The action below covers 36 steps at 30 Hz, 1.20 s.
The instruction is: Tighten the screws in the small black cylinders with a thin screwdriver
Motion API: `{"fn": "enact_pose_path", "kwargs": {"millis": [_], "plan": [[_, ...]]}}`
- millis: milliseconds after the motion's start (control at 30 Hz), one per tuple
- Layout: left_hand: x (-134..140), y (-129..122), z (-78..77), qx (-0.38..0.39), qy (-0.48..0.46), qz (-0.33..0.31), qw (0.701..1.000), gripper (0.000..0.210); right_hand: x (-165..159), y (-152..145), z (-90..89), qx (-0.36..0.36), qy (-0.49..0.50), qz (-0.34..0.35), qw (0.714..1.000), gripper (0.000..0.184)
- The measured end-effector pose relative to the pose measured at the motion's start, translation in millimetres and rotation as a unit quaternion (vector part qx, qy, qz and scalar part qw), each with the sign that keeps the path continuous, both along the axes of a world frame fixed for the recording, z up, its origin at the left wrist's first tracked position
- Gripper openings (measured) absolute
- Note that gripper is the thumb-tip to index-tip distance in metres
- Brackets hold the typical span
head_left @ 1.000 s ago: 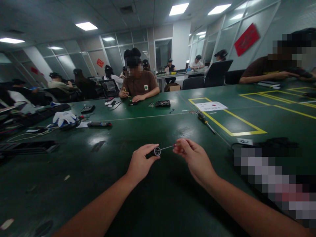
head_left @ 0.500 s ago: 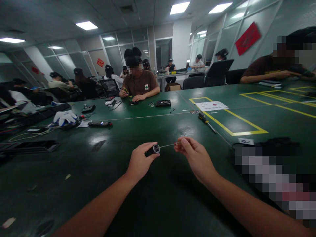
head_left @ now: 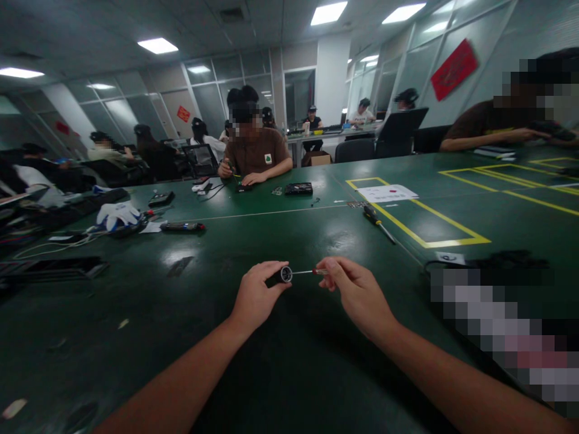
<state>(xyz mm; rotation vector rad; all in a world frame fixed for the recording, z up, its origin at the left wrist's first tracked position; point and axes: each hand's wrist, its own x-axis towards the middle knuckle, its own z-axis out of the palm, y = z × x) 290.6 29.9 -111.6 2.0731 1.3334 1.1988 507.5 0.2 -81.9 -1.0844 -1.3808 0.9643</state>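
Observation:
My left hand [head_left: 260,289] is closed round a short black cylinder [head_left: 286,274] with a pale ring at its open end, which faces right and toward me. In my right hand [head_left: 346,280] is a small screwdriver [head_left: 305,272], its reddish, clear handle pinched between thumb and fingers. The thin metal shaft points left, and its tip reaches the cylinder's ringed end; whether it touches a screw inside is too small to tell. Both hands are held above the green table [head_left: 253,374].
A larger black-and-yellow screwdriver [head_left: 379,223] lies beyond my right hand, near yellow tape and a paper sheet [head_left: 388,193]. White gloves [head_left: 118,216] and a dark cylindrical tool [head_left: 183,227] lie to the left. A co-worker [head_left: 256,144] sits across the table, handling small parts.
My right hand has turned a little, and the screwdriver's shaft is now nearer level. My left hand and the cylinder have hardly moved.

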Motion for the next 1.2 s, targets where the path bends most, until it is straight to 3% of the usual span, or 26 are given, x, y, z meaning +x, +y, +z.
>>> {"fn": "enact_pose_path", "kwargs": {"millis": [133,267,467,567,733,1200], "plan": [[0.1,-0.7,0.4,0.006,-0.001,0.003,1.000,0.040,-0.9,3.6,-5.4,-0.013,0.055,-0.035,0.998,0.030],[-0.1,-2.5,2.9,0.013,0.016,-0.004,1.000,0.040,-1.4,10.2,-13.3,-0.052,0.131,-0.027,0.990,0.031],[0.5,-3.3,4.4,0.018,0.014,-0.011,1.000,0.039,7.6,21.1,-11.3,-0.213,0.311,0.044,0.925,0.023],[0.9,-2.9,3.9,0.012,0.022,-0.007,1.000,0.039,8.6,21.1,-9.5,-0.162,0.300,0.027,0.940,0.018],[1.0,-3.1,4.0,0.000,0.010,0.006,1.000,0.040,2.3,17.0,-14.3,-0.080,0.226,-0.018,0.971,0.028],[-0.3,-1.9,4.1,-0.005,0.007,0.014,1.000,0.041,-0.2,13.4,-13.8,-0.044,0.155,-0.003,0.987,0.030]]}}
